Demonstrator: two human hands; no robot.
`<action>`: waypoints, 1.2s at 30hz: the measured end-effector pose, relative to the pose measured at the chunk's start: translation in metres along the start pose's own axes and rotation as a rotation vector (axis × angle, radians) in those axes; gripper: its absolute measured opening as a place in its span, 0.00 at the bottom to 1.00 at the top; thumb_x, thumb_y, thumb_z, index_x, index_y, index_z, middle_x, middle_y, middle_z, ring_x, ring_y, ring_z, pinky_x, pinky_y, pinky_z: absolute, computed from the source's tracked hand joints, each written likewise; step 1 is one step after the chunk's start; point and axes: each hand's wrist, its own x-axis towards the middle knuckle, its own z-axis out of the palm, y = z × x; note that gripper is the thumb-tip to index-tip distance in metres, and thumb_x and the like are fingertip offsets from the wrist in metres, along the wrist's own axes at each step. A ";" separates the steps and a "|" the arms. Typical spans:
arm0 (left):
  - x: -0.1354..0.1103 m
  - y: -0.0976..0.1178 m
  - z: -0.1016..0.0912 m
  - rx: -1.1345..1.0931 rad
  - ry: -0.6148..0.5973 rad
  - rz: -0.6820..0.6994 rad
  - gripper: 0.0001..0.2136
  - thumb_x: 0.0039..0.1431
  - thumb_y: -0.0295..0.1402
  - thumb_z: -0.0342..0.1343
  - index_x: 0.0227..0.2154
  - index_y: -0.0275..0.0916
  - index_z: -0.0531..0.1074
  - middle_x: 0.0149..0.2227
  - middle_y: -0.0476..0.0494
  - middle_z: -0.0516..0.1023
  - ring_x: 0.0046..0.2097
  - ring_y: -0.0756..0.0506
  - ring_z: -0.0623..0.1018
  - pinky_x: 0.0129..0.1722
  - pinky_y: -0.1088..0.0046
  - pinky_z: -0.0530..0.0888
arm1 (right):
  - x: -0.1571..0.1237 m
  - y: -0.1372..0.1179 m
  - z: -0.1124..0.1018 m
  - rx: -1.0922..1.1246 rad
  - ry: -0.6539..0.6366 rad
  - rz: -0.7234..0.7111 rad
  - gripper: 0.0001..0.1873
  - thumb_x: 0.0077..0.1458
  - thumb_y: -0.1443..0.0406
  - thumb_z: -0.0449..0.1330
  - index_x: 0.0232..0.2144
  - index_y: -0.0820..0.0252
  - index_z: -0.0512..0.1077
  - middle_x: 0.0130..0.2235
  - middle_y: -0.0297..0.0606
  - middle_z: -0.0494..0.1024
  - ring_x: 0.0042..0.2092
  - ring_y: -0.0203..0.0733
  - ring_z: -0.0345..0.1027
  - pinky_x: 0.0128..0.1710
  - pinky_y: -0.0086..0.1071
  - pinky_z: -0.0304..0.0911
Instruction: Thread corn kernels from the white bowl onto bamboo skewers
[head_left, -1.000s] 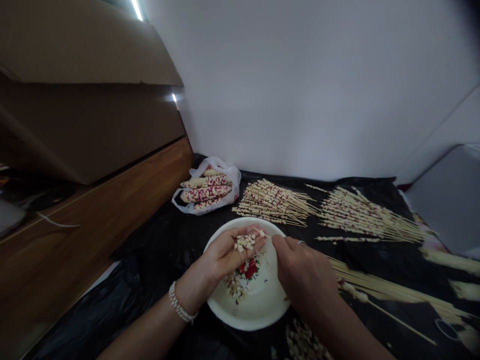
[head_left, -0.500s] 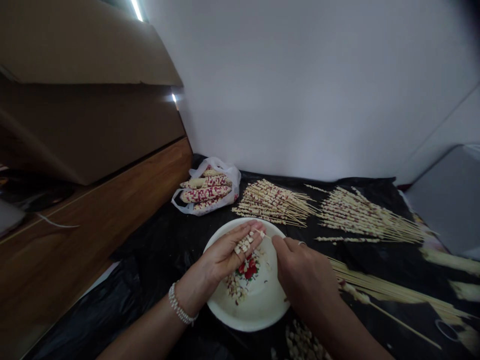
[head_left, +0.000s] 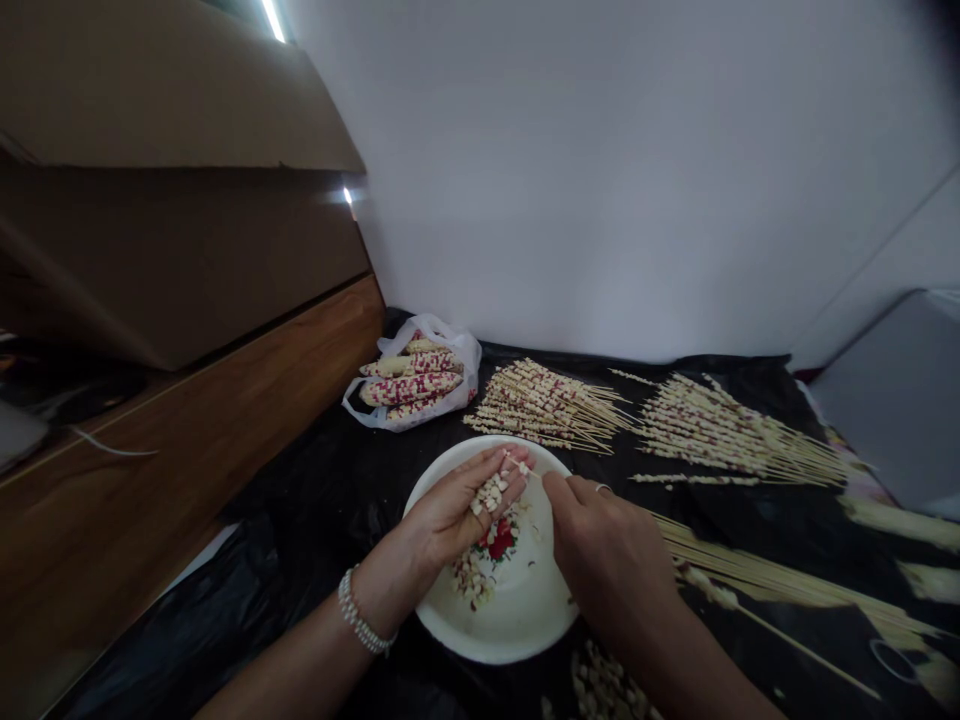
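Over a white bowl (head_left: 517,625) on black plastic sheeting (head_left: 322,520), a person's left hand (head_left: 450,512) lies palm up and loosely cupped, fingers extended, cradling pale corn kernels (head_left: 491,493). The right hand (head_left: 611,540), a ring (head_left: 602,487) on one finger, is closed around a thin stick (head_left: 534,473), whose tip points toward ten o'clock at the left fingertips; pale kernels sit near that tip, too small to count. A beaded bracelet (head_left: 360,612) circles the left wrist. Inside the bowl, loose kernels (head_left: 472,582) lie toward seven o'clock, beside a red flower design (head_left: 499,540). Around the bowl, with twelve toward the pale wall (head_left: 585,200), a plastic bag (head_left: 469,350) of red-speckled cobs (head_left: 412,390) rests at eleven o'clock. One pile of kernel-covered skewers (head_left: 536,400) fans out at one o'clock, a second pile (head_left: 705,430) at two. Bare sticks (head_left: 750,565) stretch out at three, past the right hand, and a heap of kernels (head_left: 607,685), dimly lit, spreads between four and five.
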 end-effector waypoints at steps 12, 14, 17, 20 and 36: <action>-0.003 0.001 0.005 -0.057 0.068 -0.039 0.09 0.55 0.25 0.59 0.39 0.33 0.75 0.39 0.42 0.81 0.42 0.49 0.78 0.45 0.76 0.73 | 0.000 0.001 0.001 -0.023 0.025 0.015 0.08 0.46 0.75 0.57 0.25 0.56 0.66 0.22 0.32 0.70 0.22 0.41 0.65 0.21 0.32 0.42; -0.002 0.001 0.004 -0.075 0.058 -0.039 0.09 0.55 0.24 0.59 0.40 0.33 0.75 0.40 0.41 0.81 0.43 0.49 0.78 0.45 0.76 0.73 | 0.000 0.001 0.001 -0.027 0.025 0.015 0.09 0.46 0.75 0.57 0.25 0.56 0.66 0.22 0.31 0.70 0.22 0.41 0.65 0.21 0.32 0.42; -0.001 0.000 0.003 -0.075 0.057 -0.024 0.11 0.54 0.22 0.59 0.41 0.33 0.75 0.43 0.40 0.80 0.45 0.49 0.78 0.46 0.77 0.73 | -0.001 0.000 -0.001 -0.044 0.026 0.016 0.09 0.46 0.75 0.57 0.26 0.57 0.66 0.22 0.32 0.70 0.22 0.40 0.65 0.21 0.32 0.43; -0.001 -0.001 0.003 -0.053 0.065 0.008 0.11 0.53 0.21 0.59 0.40 0.34 0.75 0.43 0.41 0.80 0.47 0.48 0.77 0.46 0.77 0.73 | 0.000 0.000 -0.003 -0.074 0.012 0.001 0.08 0.45 0.75 0.58 0.26 0.57 0.67 0.23 0.31 0.69 0.22 0.39 0.65 0.21 0.32 0.44; -0.001 0.001 0.003 -0.203 0.065 -0.121 0.14 0.54 0.22 0.58 0.45 0.33 0.73 0.39 0.41 0.81 0.41 0.49 0.79 0.44 0.75 0.75 | -0.001 -0.002 0.001 -0.076 0.044 -0.023 0.08 0.47 0.75 0.57 0.27 0.57 0.66 0.23 0.32 0.70 0.23 0.38 0.65 0.23 0.32 0.49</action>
